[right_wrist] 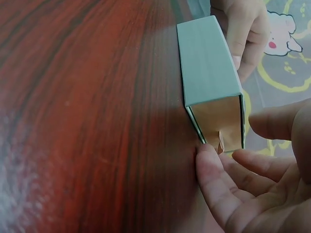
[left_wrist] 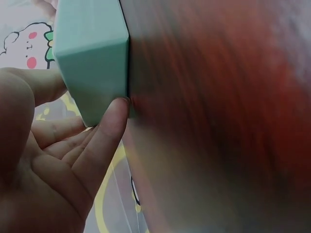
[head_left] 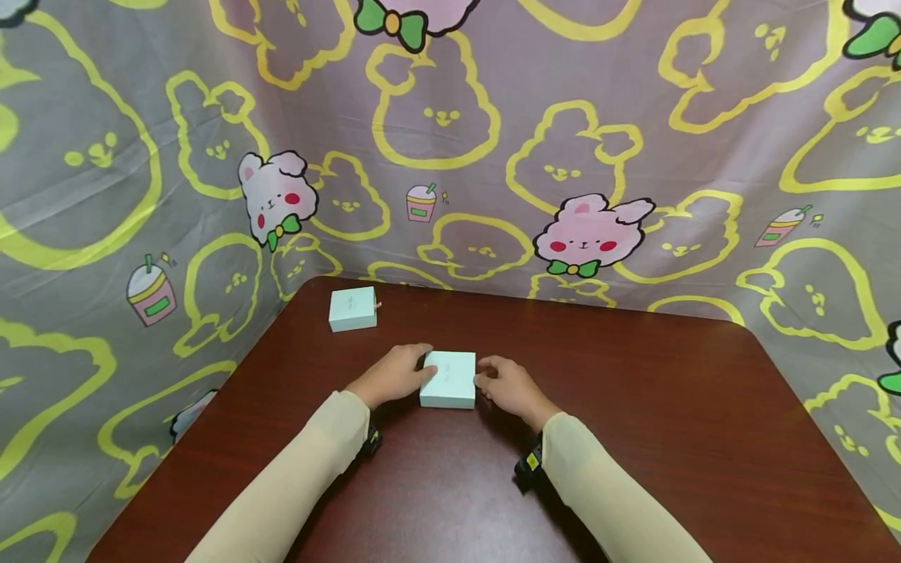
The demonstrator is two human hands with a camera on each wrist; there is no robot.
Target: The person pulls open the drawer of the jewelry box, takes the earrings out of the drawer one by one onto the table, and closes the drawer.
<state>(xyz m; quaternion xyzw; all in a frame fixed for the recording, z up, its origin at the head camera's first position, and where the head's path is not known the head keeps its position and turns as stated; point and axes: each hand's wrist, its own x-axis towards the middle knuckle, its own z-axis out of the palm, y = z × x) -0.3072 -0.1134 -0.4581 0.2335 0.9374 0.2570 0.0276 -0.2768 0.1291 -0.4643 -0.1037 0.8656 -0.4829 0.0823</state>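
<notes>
Box (head_left: 447, 385) sits flat on the table (head_left: 633, 407), between two hands; the left hand (head_left: 396, 374) holds it, thumb over the top edge and fingers round the side, maybe so it does not slide; the right hand (head_left: 512, 385) is loose, thumb and fingers apart, with fingertips by the tan end (right_wrist: 208, 116); a small tab (right_wrist: 220, 141) pokes out there, which may be why that hand is at this end; I cannot tell if a finger touches the tab; the other box (head_left: 353, 307) lies at the back left, well apart, maybe to be out of the way.
</notes>
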